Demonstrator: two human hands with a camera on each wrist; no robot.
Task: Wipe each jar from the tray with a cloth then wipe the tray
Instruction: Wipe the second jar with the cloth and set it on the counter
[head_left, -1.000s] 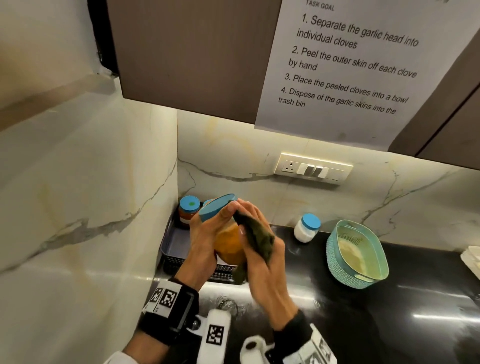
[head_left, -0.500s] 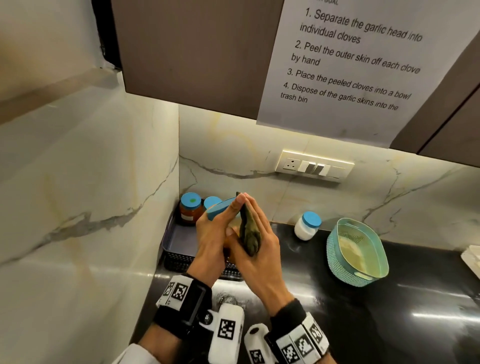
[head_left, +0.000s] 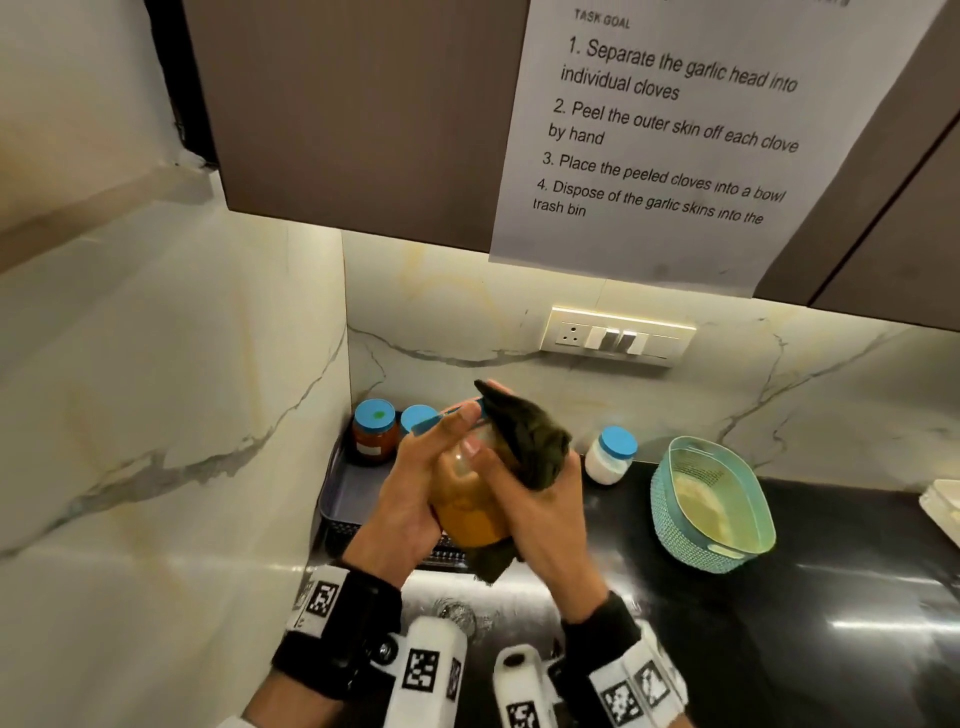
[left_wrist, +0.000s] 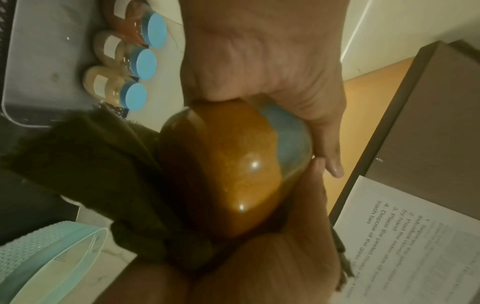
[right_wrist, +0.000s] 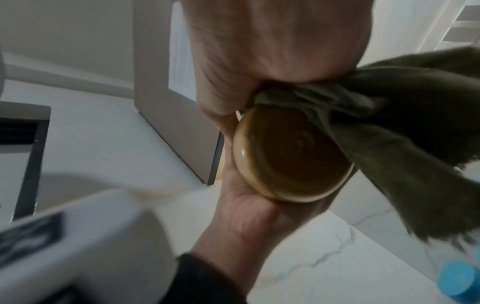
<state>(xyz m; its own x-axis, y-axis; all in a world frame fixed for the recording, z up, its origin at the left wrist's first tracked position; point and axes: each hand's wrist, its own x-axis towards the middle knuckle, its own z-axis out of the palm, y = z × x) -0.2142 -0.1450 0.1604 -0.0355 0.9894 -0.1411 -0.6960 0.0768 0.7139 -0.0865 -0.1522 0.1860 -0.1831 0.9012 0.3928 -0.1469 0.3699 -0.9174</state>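
Observation:
My left hand (head_left: 415, 499) grips a jar of orange-yellow contents (head_left: 467, 514) with a blue lid, held tilted above the front of the grey tray (head_left: 343, 499). My right hand (head_left: 530, 499) holds a dark green cloth (head_left: 524, 436) wrapped against the jar's right side. The left wrist view shows the jar (left_wrist: 233, 168) between the left hand (left_wrist: 262, 67) and the cloth (left_wrist: 103, 176). From the right wrist I see the jar's base (right_wrist: 293, 156) and the cloth (right_wrist: 405, 131). A red-filled jar (head_left: 374, 431) and other blue-lidded jars (left_wrist: 116, 86) stand at the tray's back.
A white jar with a blue lid (head_left: 610, 454) stands on the black counter (head_left: 779, 623) right of the tray. Farther right is a teal basket (head_left: 711, 504). Marble walls close the corner at left and behind. A sink (head_left: 467, 603) lies below my hands.
The jar has been turned and lowered between my hands, so its orange side shows again. The cloth has slid up and over the jar's right side toward the lid.

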